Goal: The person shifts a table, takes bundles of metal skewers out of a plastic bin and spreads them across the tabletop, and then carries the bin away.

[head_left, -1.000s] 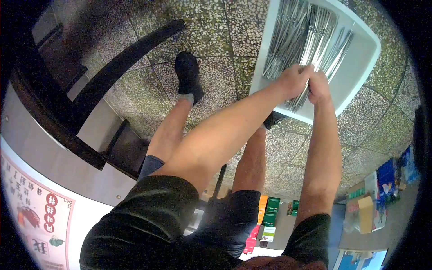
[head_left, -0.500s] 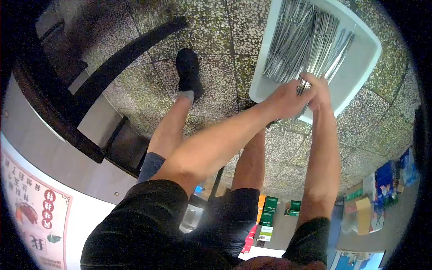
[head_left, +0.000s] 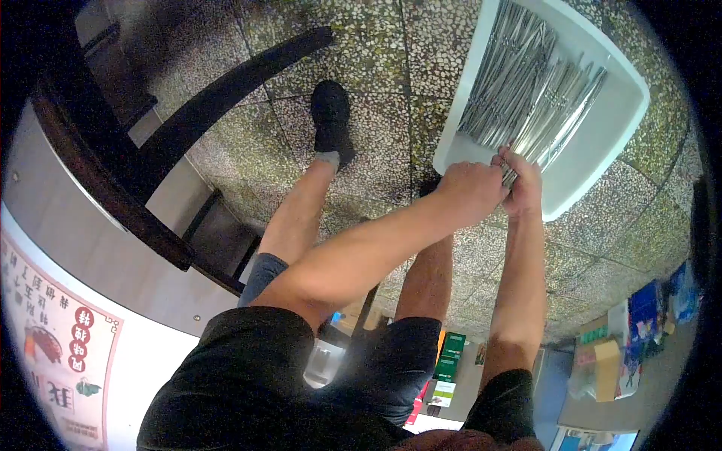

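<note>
Thin metal skewers lie in a pale rectangular tub at the upper right, bunched side by side. At the tub's near edge my right hand is closed round the lower ends of a bundle of them. My left hand is curled against the same ends, touching my right hand; its fingertips are mostly hidden. The upper part of the bundle rests among the other skewers.
A dark curved furniture leg reaches over the speckled tile floor at the left. A table edge with a printed sheet is at lower left. Packets and boxes stand lower right. My shoe is beside the tub.
Both hands have moved down toward my body, to the tub's near edge, drawing the bundle's ends with them. The view has shifted slightly, so the tub appears further right.
</note>
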A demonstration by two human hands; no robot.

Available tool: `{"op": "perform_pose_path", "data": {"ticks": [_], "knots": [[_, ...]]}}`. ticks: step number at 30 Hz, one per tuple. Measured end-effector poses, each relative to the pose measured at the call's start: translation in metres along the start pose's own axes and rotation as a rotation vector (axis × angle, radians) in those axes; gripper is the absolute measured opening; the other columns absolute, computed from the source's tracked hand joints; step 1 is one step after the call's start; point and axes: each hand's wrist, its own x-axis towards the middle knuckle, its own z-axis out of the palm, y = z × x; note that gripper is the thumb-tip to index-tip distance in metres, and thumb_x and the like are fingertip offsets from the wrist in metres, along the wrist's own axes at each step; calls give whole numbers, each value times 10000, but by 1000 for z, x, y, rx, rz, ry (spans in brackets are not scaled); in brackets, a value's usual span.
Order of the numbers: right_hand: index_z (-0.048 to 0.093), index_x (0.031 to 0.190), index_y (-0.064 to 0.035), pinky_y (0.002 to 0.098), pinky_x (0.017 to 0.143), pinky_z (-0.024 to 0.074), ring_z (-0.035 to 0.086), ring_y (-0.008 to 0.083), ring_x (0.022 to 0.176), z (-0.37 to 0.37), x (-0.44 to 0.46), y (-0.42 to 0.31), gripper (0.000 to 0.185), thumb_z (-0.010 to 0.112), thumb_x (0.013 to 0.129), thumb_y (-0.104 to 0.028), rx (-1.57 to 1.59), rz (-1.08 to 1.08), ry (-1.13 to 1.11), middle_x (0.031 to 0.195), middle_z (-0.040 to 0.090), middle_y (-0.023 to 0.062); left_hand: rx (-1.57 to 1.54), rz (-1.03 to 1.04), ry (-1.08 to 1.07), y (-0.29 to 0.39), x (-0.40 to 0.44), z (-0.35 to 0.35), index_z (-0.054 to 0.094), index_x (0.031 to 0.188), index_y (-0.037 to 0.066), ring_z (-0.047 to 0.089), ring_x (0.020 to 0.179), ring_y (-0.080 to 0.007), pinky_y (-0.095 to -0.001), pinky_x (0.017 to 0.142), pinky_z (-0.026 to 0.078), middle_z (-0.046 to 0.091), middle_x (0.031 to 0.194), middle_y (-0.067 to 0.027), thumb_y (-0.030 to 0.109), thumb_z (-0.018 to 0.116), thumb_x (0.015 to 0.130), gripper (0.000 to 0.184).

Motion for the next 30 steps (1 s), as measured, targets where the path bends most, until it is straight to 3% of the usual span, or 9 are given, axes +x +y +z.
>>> {"op": "perform_pose_path", "data": {"ticks": [5,8,11,15,17,21,23,26,30], "knots": [[526,1101,-8,292,652,505,609,186,770,-5,-18,15,346,641,791,-108,65,-47,-66,887,605,68,-255,-199,262,-22,-1,-21,634,770,-24,656,730,-355,-439,659,509,648,720,-199,502,671,750,528],[486,1204,-11,309,744,520,613,186,897,-1,-33,27,451,669,827,-175,14,-64,-61,1012,607,64,-576,-148,105,-21,19,-26,617,884,-43,653,824,-364,-425,737,514,656,840,-233,423,720,719,505],[446,1287,14,327,874,490,578,178,1042,8,-64,38,565,704,820,-173,-66,-83,-15,1178,576,86,-551,-54,203,-1,15,-13,540,1089,-72,621,961,-378,-414,844,495,620,1020,-274,371,762,671,649],[470,1259,34,309,913,451,554,161,1069,28,-119,82,571,737,777,-114,-396,-73,22,1185,575,93,-693,-227,174,7,-40,-20,347,1273,-65,593,1005,-422,-427,874,489,580,1089,-294,287,776,632,848],[503,1211,27,291,896,448,557,146,1045,60,-151,94,536,749,749,-90,-347,60,9,1160,587,80,-589,-464,126,-11,-68,-17,392,1245,-71,600,1006,-405,-422,870,491,586,1088,-294,254,776,632,793],[527,1157,11,298,800,479,590,164,934,97,-182,132,501,749,732,-135,-320,234,-112,1060,614,77,-1045,-585,149,-103,-124,39,568,1075,-65,653,850,-277,-380,745,525,649,953,-200,252,755,663,553],[531,1142,7,307,752,494,606,180,881,104,-187,165,499,749,728,-169,-343,301,-188,1015,623,82,-956,-844,-61,-118,-143,13,650,948,4,626,766,-213,-371,692,507,655,854,-115,256,780,675,393],[546,1080,-15,309,672,499,594,144,751,118,-172,198,408,720,719,-94,-151,555,-129,900,620,39,-906,-945,-56,-177,-140,54,631,964,-40,648,753,-236,-350,638,522,657,846,-156,196,745,679,387],[569,1080,-20,338,706,516,637,185,828,108,-144,231,384,706,731,-103,-88,578,-111,951,642,60,-1082,-1011,-199,-231,-119,95,662,846,-10,618,673,-233,-402,601,503,647,804,-123,217,748,674,297]]}}
